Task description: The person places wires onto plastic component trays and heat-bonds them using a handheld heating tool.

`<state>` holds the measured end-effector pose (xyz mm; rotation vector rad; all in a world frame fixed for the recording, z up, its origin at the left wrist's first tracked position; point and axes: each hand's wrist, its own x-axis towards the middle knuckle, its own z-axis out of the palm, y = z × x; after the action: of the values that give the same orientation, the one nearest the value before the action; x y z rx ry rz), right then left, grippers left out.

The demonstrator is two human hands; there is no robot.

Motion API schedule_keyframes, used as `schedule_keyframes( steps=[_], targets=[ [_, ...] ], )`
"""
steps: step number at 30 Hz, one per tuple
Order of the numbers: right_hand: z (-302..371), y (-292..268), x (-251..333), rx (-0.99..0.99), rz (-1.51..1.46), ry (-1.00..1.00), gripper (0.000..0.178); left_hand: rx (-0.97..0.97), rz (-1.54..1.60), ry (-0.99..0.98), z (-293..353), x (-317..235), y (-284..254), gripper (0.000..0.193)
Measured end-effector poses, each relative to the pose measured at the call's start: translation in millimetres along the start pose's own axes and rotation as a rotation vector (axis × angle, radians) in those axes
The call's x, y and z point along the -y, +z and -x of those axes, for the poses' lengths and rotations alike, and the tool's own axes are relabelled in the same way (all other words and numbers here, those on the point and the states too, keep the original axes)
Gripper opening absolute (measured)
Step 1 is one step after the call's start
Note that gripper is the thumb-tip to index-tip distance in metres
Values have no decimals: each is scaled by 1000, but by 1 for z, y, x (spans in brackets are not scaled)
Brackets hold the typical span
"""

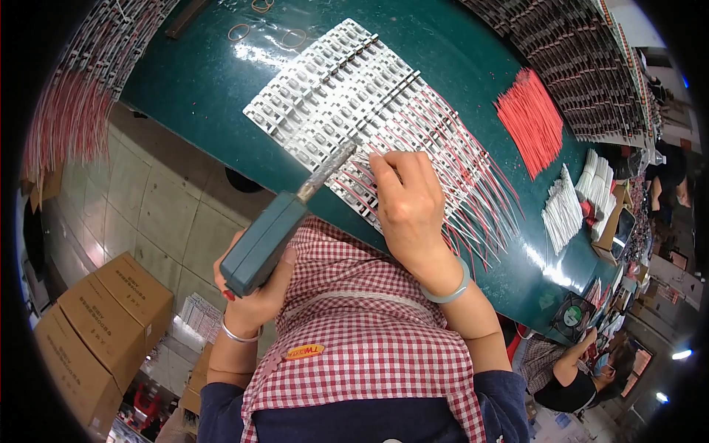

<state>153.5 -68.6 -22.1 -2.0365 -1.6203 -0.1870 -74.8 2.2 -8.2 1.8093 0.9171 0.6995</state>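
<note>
My left hand (pixel 270 294) is closed round the dark green body of a soldering gun (pixel 263 240). Its long metal barrel slants up and to the right, with the tip over a panel of small white circuit boards (pixel 325 85). Just right of that tip, my right hand (pixel 410 207) is closed in a pinch low over the panel, on what looks like a wire; the fingers mostly hide it. Rows of thin red and white wires (pixel 473 170) run from the boards on the right half of the panel, some passing under my right hand.
On the green table (pixel 196 118) lie rubber bands (pixel 294 38), a pile of red wires (pixel 529 122) and bundles of white wires (pixel 563 210). Stacked boards (pixel 569 59) stand at the far right, others at left. Cardboard boxes (pixel 111 314) sit lower left. Another person (pixel 572 376) works at right.
</note>
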Motion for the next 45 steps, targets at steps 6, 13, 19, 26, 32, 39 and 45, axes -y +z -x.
schedule_keyframes(
  steps=[6, 13, 19, 26, 32, 39, 45],
  targets=[
    [0, -1, 0, 3, 11, 0, 30, -67, -4, 74, 3, 3, -2, 25],
    [2, -3, 8, -44, -38, 12, 29, -41, 1, -1, 9, 5, -4, 25],
    [4, 1, 9, -46, -39, 17, 29, 26, 14, -5, 6, -4, -5, 23],
    [4, 2, 9, -41, -33, 16, 28, 37, -13, -5, 5, -5, -4, 18],
    [6, 3, 8, -10, -4, -17, 28, 25, -21, 41, 2, -6, -3, 18],
    [6, 4, 9, -10, 21, -26, 28, 25, 9, -33, 5, -6, -4, 19],
    [6, 3, 8, -13, 29, -23, 27, -15, -11, -17, 15, 5, -6, 24]
  ],
)
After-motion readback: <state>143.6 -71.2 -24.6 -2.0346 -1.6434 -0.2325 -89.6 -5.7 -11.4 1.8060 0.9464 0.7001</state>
